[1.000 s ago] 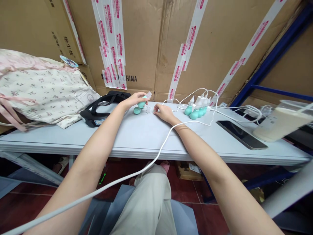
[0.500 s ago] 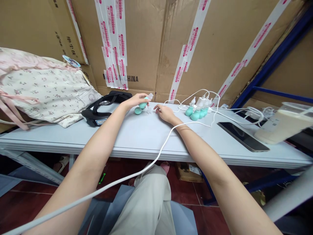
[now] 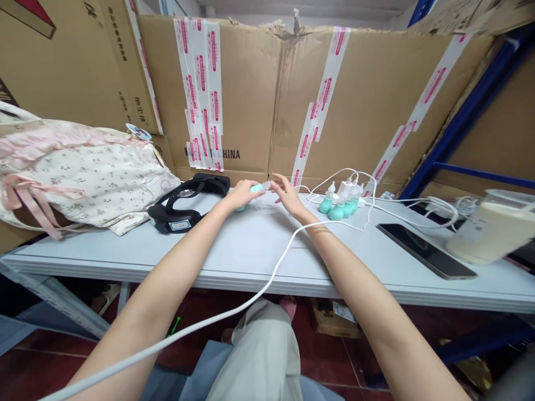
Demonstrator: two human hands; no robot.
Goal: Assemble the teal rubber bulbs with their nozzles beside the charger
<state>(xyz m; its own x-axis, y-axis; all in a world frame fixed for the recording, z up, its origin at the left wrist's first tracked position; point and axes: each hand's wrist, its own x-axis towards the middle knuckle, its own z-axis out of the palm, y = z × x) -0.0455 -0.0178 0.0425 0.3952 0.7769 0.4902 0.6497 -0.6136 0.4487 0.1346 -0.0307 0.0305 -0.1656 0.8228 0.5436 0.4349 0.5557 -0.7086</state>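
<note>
My left hand (image 3: 241, 194) is closed around a small teal bulb (image 3: 256, 189) with a clear tip, at the far middle of the white table (image 3: 234, 250). My right hand (image 3: 287, 193) is raised just to its right, fingers pinched at the bulb's clear tip. A second teal bulb seen earlier on the table is hidden behind my left hand. Several more teal bulbs (image 3: 339, 206) with white nozzles stand in a cluster to the right, among white cables.
A black headset (image 3: 184, 207) lies left of my hands, beside a floral pink bag (image 3: 79, 172). A dark phone (image 3: 426, 256) and a cup with pale drink (image 3: 489, 225) sit at the right. A white cable (image 3: 267, 273) runs over the table edge. Taped cardboard boxes (image 3: 267, 100) form the back wall.
The camera tilted up. My right hand lifted off the table and moved left to the tip of the bulb in my left hand.
</note>
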